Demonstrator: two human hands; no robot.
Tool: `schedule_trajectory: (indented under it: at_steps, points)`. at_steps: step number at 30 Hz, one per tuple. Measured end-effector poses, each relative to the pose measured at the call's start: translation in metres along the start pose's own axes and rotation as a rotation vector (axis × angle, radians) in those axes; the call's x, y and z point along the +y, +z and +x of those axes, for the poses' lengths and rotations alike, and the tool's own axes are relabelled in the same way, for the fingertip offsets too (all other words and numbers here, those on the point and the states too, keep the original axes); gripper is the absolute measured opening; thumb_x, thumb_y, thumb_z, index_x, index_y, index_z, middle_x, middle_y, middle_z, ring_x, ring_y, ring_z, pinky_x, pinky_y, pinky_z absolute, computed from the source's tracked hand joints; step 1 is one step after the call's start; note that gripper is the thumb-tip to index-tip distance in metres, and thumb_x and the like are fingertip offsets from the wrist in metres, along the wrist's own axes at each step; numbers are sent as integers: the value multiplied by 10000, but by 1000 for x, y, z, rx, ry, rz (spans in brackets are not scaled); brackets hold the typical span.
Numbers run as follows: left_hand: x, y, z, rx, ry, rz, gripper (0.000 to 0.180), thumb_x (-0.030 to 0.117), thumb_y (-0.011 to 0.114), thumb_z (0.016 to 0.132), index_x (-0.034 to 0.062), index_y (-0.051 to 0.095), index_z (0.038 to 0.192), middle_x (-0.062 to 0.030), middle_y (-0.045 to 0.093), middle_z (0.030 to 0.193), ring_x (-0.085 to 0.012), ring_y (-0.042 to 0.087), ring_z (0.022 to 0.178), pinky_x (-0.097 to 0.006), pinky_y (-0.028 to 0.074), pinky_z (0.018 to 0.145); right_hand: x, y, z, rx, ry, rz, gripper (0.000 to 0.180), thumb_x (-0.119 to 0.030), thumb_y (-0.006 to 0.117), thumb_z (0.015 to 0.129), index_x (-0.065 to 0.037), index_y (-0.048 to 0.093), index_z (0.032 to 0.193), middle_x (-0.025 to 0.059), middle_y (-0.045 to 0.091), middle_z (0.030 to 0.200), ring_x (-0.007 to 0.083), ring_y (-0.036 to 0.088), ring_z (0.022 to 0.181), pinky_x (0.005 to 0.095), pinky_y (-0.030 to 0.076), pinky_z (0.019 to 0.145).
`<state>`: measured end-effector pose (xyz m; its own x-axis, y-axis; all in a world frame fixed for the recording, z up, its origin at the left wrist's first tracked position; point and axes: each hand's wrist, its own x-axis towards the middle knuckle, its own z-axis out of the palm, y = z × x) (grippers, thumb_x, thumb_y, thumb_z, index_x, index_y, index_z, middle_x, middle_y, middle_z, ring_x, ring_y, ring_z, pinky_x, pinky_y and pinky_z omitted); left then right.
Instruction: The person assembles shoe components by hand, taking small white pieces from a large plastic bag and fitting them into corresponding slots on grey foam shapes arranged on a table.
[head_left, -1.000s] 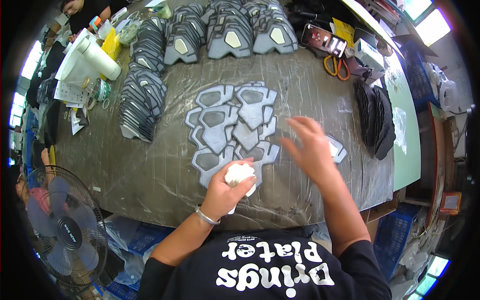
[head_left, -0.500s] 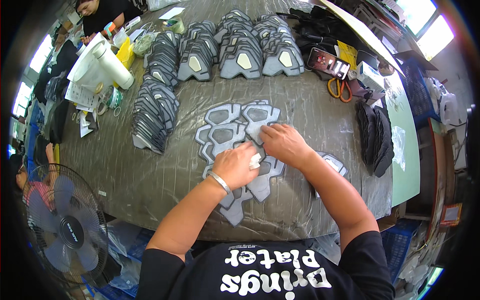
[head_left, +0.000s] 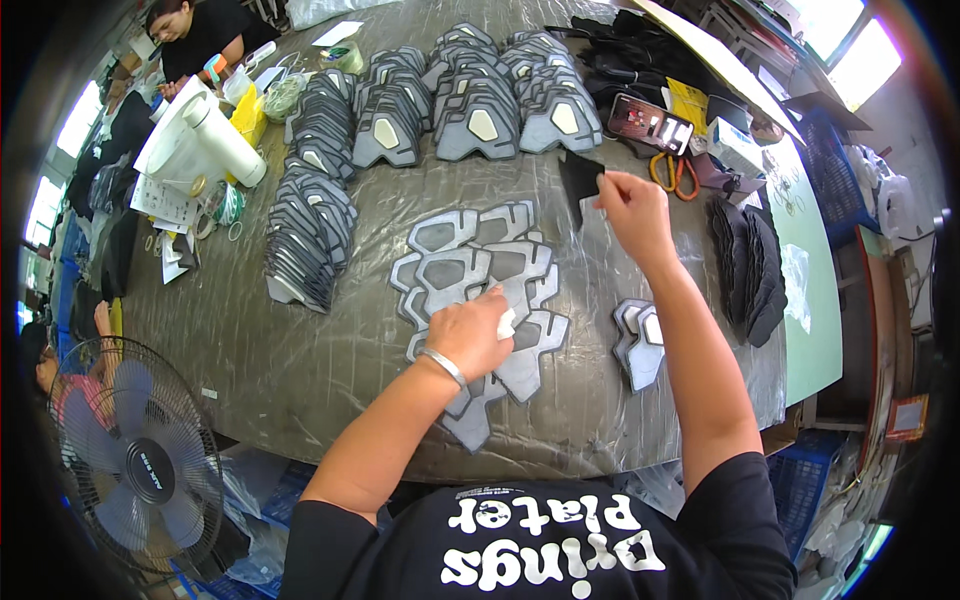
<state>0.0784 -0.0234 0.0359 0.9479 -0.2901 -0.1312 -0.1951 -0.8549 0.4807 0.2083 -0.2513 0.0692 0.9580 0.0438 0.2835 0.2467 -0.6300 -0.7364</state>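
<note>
In the middle of the frame, on the plastic-covered counter [head_left: 330, 350], the left hand [head_left: 470, 335] is closed around a small white cloth [head_left: 507, 322] and presses it on the overlapping grey shaped pieces [head_left: 470, 270]. To the upper right, the right hand [head_left: 632, 208] pinches a dark cut piece [head_left: 578, 178] between thumb and fingers, lifted above the counter. I judge it best to keep the left hand firm on the row and lower the dark piece squarely, edges matched, before pressing.

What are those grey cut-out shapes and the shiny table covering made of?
The flat grey cut-out pieces look like matte foam or synthetic leather: thin, with clean die-cut edges. The table covering looks like clear plastic film: glossy, wrinkled, with glare streaks.
</note>
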Motion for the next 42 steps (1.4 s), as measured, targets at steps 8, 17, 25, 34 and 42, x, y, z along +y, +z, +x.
schedule_trajectory:
  at_steps: [8, 17, 25, 34, 42]
  points:
    - [-6, -15, -16, 254, -110, -1087, 238, 152, 706, 843, 42, 646, 1045, -15, 662, 853, -91, 617, 685, -253, 496, 568, -11, -43, -192, -225, -755, -278, 279, -101, 724, 690, -54, 675, 961, 105, 662, 1033, 164, 649, 691, 300, 538, 588]
    - [47, 23, -56, -245, -347, -1672, 321, 321, 602, 948, 94, 559, 1170, -23, 625, 862, -59, 570, 615, -189, 405, 406, -70, -39, -187, -429, -45, 203, 503, -163, 793, 753, -25, 601, 1196, 115, 620, 1029, 228, 658, 809, 328, 545, 702]
    - [45, 56, -72, -313, -322, -1907, 491, 538, 434, 973, 112, 506, 1206, -8, 596, 863, -72, 558, 629, -192, 401, 422, -45, -10, -216, -235, -163, 196, 332, -109, 706, 829, -34, 643, 1146, 140, 639, 1044, 276, 665, 830, 342, 549, 696]
    - [42, 51, -72, -249, -392, -1715, 474, 469, 579, 930, 91, 498, 1205, -18, 602, 880, -73, 560, 628, -195, 402, 422, -39, -15, -214, -335, -202, 164, 249, -121, 728, 814, -31, 680, 1041, 107, 640, 1092, 260, 667, 864, 325, 548, 716]
    - [31, 39, -88, -277, -426, -1794, 312, 179, 626, 905, 38, 535, 1167, -43, 621, 852, -87, 554, 584, -204, 401, 426, -21, -31, -207, -226, 597, 609, 188, -114, 581, 954, 47, 676, 947, 50, 655, 749, 87, 597, 607, 214, 485, 579]
